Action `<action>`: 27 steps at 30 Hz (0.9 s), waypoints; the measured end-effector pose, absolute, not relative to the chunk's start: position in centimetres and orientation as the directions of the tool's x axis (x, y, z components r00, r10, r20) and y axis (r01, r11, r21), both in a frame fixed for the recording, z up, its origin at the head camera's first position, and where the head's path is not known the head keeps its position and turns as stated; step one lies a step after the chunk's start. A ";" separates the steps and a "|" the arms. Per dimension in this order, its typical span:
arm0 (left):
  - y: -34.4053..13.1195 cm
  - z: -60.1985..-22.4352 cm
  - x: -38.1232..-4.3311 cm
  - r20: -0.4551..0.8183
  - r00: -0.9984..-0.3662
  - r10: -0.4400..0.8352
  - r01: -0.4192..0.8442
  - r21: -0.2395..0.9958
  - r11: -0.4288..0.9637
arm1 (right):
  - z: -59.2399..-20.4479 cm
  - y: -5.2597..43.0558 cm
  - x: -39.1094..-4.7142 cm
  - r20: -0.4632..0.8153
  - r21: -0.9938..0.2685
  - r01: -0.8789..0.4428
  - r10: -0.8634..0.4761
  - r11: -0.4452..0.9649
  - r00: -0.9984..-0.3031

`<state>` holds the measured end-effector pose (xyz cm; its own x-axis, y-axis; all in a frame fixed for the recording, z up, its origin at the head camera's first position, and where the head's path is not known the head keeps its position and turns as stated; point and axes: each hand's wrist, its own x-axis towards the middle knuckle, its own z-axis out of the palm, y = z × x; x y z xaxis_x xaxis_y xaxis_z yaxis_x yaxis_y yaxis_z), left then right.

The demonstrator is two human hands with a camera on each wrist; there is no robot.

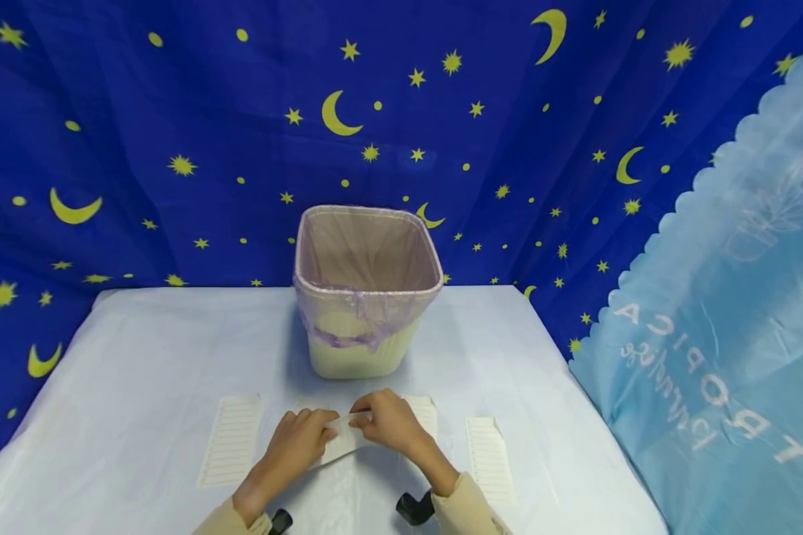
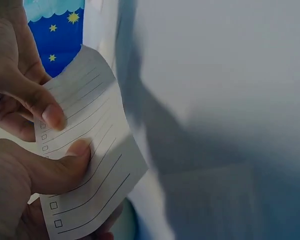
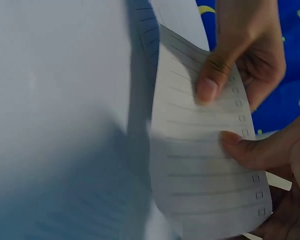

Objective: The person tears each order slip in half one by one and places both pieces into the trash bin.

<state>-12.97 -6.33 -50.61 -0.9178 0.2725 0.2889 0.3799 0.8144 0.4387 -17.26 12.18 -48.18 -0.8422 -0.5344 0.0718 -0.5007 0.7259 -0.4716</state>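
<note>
Both hands pinch one white checklist slip [image 1: 340, 441], which has ruled lines and a column of small boxes. My left hand [image 1: 300, 440] grips its left part, and my right hand [image 1: 389, 422] grips its right part. In the left wrist view, the left thumb [image 2: 75, 162] presses on the printed face, close to the right thumb [image 2: 52, 114]. The slip [image 3: 205, 150] bends in a curve in the right wrist view, raised off the table. Fingers behind the paper are partly hidden.
Similar lined slips lie on the white-covered table [image 1: 154, 357]: a left slip [image 1: 230, 441], a right slip [image 1: 491, 457], and a middle slip [image 1: 423, 413] partly behind the right hand. A cream bin [image 1: 355, 360] lined with a purple bag [image 1: 348, 312] stands beyond the hands.
</note>
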 end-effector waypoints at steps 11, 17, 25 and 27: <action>-6.8 -47.7 -14.6 0.282 -0.892 0.354 0.446 0.417 0.792 | -45.4 11.2 -18.2 0.142 -0.225 -0.691 -0.678 0.687 -0.721; -7.2 -45.8 -15.4 0.248 -0.897 0.367 0.443 0.480 0.758 | -43.7 10.9 -18.9 0.176 -0.222 -0.725 -0.705 0.652 -0.687; -7.5 -43.4 -15.7 0.240 -0.901 0.362 0.433 0.452 0.780 | -42.5 10.9 -18.8 0.305 -0.063 -0.783 -0.735 0.619 -0.606; -7.5 -43.0 -15.8 0.263 -0.895 0.361 0.444 0.435 0.783 | -42.3 10.9 -18.8 0.342 -0.060 -0.791 -0.732 0.609 -0.589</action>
